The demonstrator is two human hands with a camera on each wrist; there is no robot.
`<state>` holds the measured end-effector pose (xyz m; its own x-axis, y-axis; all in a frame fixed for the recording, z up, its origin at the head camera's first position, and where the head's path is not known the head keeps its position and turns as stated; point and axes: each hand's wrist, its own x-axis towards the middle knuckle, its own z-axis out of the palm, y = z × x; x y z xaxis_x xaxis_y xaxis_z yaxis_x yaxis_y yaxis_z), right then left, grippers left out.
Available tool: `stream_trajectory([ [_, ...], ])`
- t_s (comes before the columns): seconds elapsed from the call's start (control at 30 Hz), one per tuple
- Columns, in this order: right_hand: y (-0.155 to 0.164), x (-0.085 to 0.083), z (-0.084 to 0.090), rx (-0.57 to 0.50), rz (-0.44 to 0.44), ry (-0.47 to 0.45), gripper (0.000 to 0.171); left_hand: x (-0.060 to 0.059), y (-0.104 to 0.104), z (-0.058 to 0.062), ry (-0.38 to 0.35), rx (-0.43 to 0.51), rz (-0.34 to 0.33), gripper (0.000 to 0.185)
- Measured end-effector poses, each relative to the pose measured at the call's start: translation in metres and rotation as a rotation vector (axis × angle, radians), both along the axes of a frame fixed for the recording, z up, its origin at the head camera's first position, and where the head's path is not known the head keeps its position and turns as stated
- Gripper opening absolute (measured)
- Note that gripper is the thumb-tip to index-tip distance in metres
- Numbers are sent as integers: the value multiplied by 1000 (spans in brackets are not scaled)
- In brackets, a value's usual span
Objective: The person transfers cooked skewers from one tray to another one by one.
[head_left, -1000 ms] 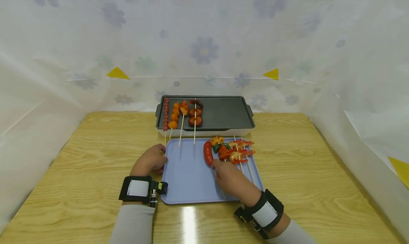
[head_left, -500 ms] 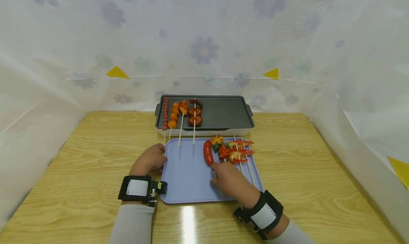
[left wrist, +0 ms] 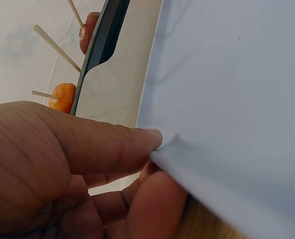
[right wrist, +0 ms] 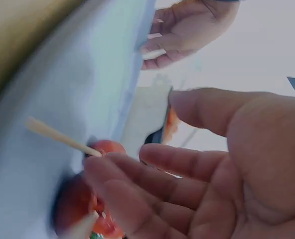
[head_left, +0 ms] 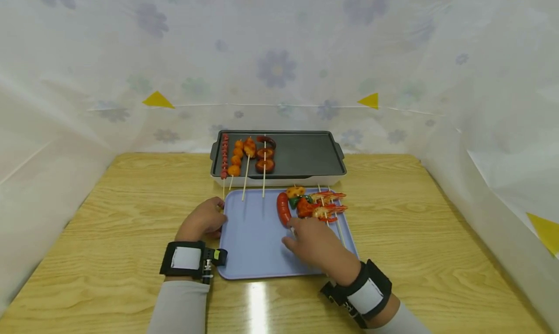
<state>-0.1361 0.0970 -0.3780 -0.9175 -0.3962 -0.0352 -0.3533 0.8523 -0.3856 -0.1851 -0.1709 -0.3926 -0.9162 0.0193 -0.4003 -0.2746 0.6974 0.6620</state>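
My left hand [head_left: 203, 220] pinches the left rim of the lilac tray [head_left: 251, 251]; in the left wrist view the thumb lies on top of the rim and curled fingers sit below. Over the tray's right half is my right hand [head_left: 320, 246], its thumb spread away from the loosely bent fingers. A red sausage [head_left: 283, 209] on a stick lies on the tray right at those fingertips. In the right wrist view a bare wooden stick [right wrist: 58, 135] shows beyond the fingers, with nothing between thumb and fingers. Shrimp skewers [head_left: 328, 210] and a mixed skewer [head_left: 304, 207] lie right of the sausage, partly covered by the hand.
Behind the tray stands a dark grill plate [head_left: 305, 154]. Its left half bears a skewer of red pieces [head_left: 224, 157], one of orange balls [head_left: 236, 160], a brown piece on a stick [head_left: 250, 147] and a mushroom-like skewer [head_left: 265, 166]; some sticks overhang the tray.
My right thumb has moved away from the fingers, letting go of the sausage's stick. The sausage stays on the tray. My left hand keeps its hold on the rim.
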Motion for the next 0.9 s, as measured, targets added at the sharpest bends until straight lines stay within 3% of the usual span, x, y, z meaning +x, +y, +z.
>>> stream_trajectory([
  [0.2,32,-14,18,-253,-25,76,12,-1,0,-2,1,-1,-3,42],
  [0.37,77,-31,27,-335,-190,31,33,-1,0,-3,-1,0,-3,43],
  [0.53,121,-47,19,-362,-340,-168,54,-2,0,-3,2,0,-8,44],
  [0.73,145,-57,-3,-557,-388,-485,58,-1,0,-3,7,6,-4,42],
  [0.9,140,-61,-15,-568,-393,-546,53,-1,0,-1,1,-1,0,43],
])
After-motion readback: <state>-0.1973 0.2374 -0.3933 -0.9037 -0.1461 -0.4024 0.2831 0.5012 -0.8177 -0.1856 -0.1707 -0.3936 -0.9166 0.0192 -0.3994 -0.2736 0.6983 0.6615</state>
